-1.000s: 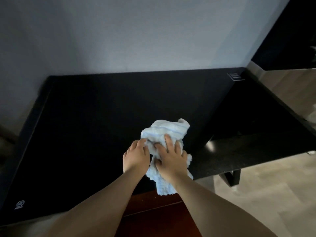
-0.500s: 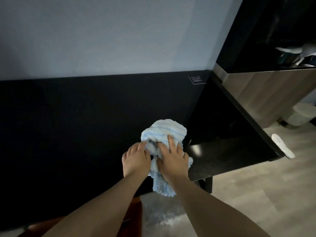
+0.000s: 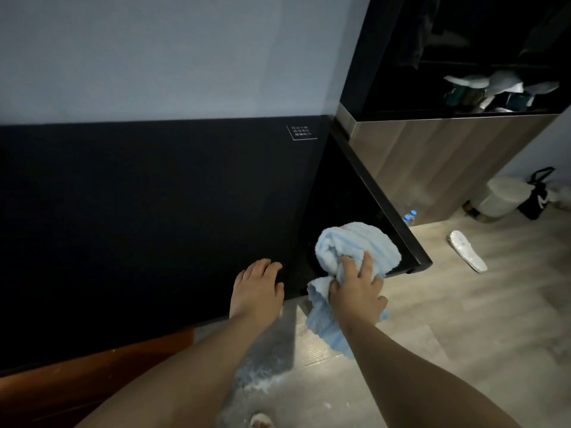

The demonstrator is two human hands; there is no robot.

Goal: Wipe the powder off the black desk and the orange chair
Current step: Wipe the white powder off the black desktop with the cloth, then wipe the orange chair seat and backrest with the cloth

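Nearest, the orange chair (image 3: pixel 92 375) sits under the black desk (image 3: pixel 154 211), beside spilled powder (image 3: pixel 262 384) on the floor. The left hand (image 3: pixel 258 288) rests flat on the desk's front edge, holding nothing. The right hand (image 3: pixel 355 288) clutches a blue cloth (image 3: pixel 358 245) at the desk's right corner. Beyond, a dark shelf (image 3: pixel 401 114) holds indistinct pale items.

The wide black matte table (image 3: pixel 139 227) carries a bunched light-blue fluffy cloth (image 3: pixel 355 245) at its right front corner, one end hanging over the front edge. The left hand (image 3: pixel 258 287) rests on the table near the cloth. White powder (image 3: pixel 265 383) dusts the pale wood-grain floor (image 3: pixel 448 319) below.
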